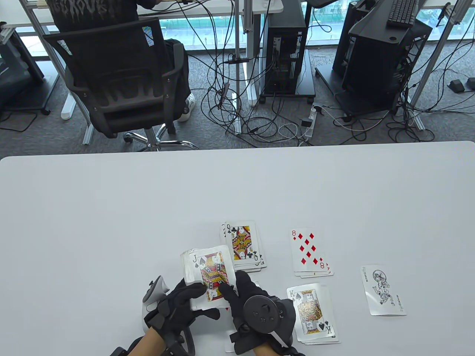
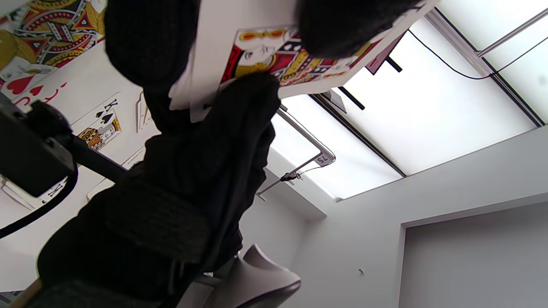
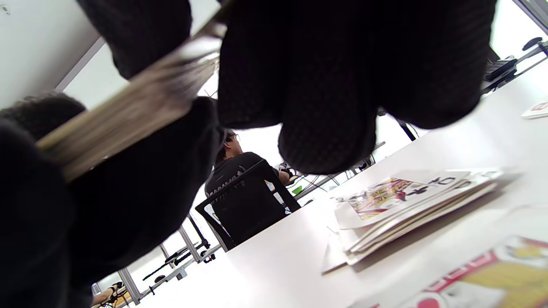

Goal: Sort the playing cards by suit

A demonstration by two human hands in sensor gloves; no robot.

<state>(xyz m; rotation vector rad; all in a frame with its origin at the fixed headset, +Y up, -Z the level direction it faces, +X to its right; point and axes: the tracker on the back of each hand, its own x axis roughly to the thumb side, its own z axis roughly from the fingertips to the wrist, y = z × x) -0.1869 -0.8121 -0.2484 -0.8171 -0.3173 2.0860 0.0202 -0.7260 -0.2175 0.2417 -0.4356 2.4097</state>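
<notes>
Playing cards, held as a face-up deck [image 1: 207,276] topped by the jack of spades, are sitting just above the near edge of the white table [image 1: 111,207]. I am gripping this deck in my left hand [image 1: 178,307], fingers curled under it and thumb lying along its near side. My right hand [image 1: 252,307] is reaching over from the right, its fingers [image 1: 226,291] pressing on the jack's lower right corner; in the right wrist view the stacked edges [image 3: 128,107] are showing pinched between my glove tips.

Sorted piles are lying face up around the deck. A clubs pile [image 1: 243,246] topped by the queen is lying just beyond it, partly overlapped in the table view by the deck's far corner. A diamonds pile [image 1: 310,252] topped by the eight is lying to the right of that. A spades pile [image 1: 313,313] topped by the king is lying just beside my right hand, its left edge being hidden by the tracker. A single joker [image 1: 384,291] is lying farthest right, apart from the piles. A red heart court card [image 2: 38,47] is appearing in the left wrist view; my hands are covering it from above.

Beyond the far edge, a seated person in an office chair [image 1: 122,74] is facing away, with computer towers [image 1: 284,48] and floor cables nearby.
</notes>
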